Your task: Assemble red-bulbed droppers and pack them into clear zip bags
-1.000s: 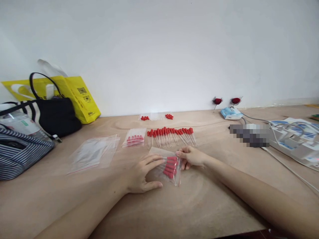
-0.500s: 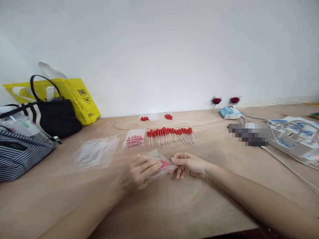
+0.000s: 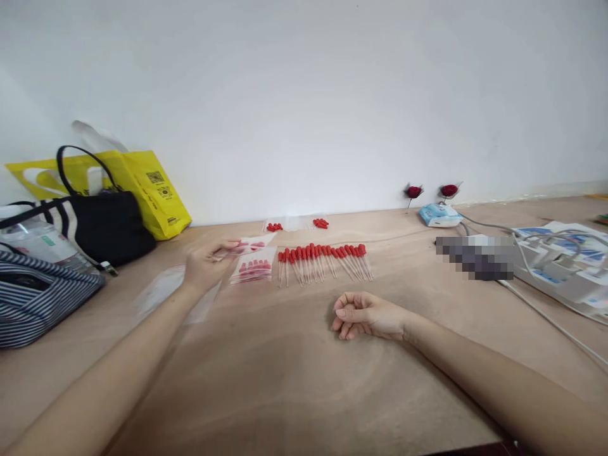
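My left hand (image 3: 209, 261) pinches a small clear zip bag (image 3: 256, 244) with red pieces inside. That bag is held just above a stack of similar filled zip bags (image 3: 253, 269) on the table. My right hand (image 3: 356, 315) rests on the tabletop with its fingers curled in and the thumb against them; nothing shows in it. Beyond it lies a row of red-topped droppers (image 3: 325, 256) with thin clear stems. Under my left forearm are flat clear zip bags (image 3: 161, 288), partly hidden.
Near the wall lies a clear bag (image 3: 292, 223) with red pieces at both ends. A yellow bag (image 3: 161, 190), a black bag (image 3: 114, 221) and a striped pouch (image 3: 47, 294) stand left. On the right are a blue tissue pack (image 3: 439, 215), a power strip (image 3: 560, 269) and cables.
My left hand has moved away from my right hand, carrying the filled zip bag up and left over the stack. My right hand has let go of the bag and stayed nearly in place.
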A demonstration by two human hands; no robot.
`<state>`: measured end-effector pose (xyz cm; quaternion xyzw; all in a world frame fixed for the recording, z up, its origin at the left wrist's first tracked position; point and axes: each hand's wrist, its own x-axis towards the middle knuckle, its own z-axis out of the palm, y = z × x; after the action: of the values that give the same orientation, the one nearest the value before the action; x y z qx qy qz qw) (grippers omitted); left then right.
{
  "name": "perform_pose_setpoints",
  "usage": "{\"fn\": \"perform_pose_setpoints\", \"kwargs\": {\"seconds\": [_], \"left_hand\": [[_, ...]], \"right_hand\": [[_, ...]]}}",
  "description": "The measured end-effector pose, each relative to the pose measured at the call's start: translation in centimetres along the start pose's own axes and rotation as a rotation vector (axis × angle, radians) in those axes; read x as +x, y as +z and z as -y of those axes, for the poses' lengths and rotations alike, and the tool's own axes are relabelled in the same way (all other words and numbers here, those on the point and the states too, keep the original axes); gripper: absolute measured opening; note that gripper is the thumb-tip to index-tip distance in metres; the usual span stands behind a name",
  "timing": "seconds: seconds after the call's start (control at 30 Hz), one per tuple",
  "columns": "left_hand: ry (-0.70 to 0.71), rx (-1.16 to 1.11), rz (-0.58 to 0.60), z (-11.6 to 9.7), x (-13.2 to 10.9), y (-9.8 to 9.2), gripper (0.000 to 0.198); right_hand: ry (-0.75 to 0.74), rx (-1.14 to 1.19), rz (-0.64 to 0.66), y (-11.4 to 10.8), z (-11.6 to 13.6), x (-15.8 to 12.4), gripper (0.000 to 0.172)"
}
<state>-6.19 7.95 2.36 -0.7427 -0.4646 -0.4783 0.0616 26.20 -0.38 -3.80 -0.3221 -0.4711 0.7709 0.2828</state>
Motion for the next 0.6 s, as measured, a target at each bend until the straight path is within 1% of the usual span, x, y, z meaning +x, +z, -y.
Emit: {"fn": "perform_pose_setpoints", "kwargs": {"seconds": [0.07, 0.13, 0.17, 0.23, 0.3, 0.37, 0.4, 0.5, 0.57, 0.6], "left_hand": [[-0.057, 0.031, 0.07, 1.7, -0.1, 2.0, 0.025], [-0.088, 0.07, 0.147, 2.7, -0.5, 3.3, 0.025], [-0.095, 0.086, 0.179, 2.9, -0.7, 3.6, 0.024], [-0.09, 0.105, 0.236, 2.8, -1.1, 3.4, 0.023], [-0.055, 0.149, 0.31, 2.4, -1.4, 2.1, 0.028], [-0.019, 0.269, 0.388, 2.2, -1.8, 0.2, 0.042], [-0.045, 0.351, 0.401, 2.3, -2.0, -0.8, 0.048], [-0.203, 0.635, 0.451, 3.4, -3.4, -3.7, 0.059], [-0.361, 0.754, 0.541, 4.4, -4.6, -4.9, 0.07], [-0.432, 0.767, 0.584, 4.9, -5.2, -5.2, 0.071]], "right_hand": [[-0.005, 0.0, 0.014, -0.1, -0.1, 0.0, 0.033], [-0.007, -0.003, 0.025, -0.2, -0.1, 0.0, 0.033], [-0.006, -0.003, 0.029, -0.2, -0.1, 0.0, 0.032], [-0.005, -0.002, 0.034, -0.2, -0.1, 0.0, 0.032], [-0.002, -0.004, 0.037, -0.2, 0.0, 0.0, 0.031], [-0.001, -0.009, 0.038, -0.2, 0.1, -0.1, 0.031], [-0.003, -0.014, 0.038, -0.2, 0.1, -0.1, 0.031], [-0.031, -0.036, 0.012, -0.2, 0.1, 0.0, 0.031], [-0.066, -0.054, -0.022, -0.3, 0.0, 0.1, 0.03], [-0.08, -0.06, -0.036, -0.3, 0.0, 0.2, 0.03]]}}
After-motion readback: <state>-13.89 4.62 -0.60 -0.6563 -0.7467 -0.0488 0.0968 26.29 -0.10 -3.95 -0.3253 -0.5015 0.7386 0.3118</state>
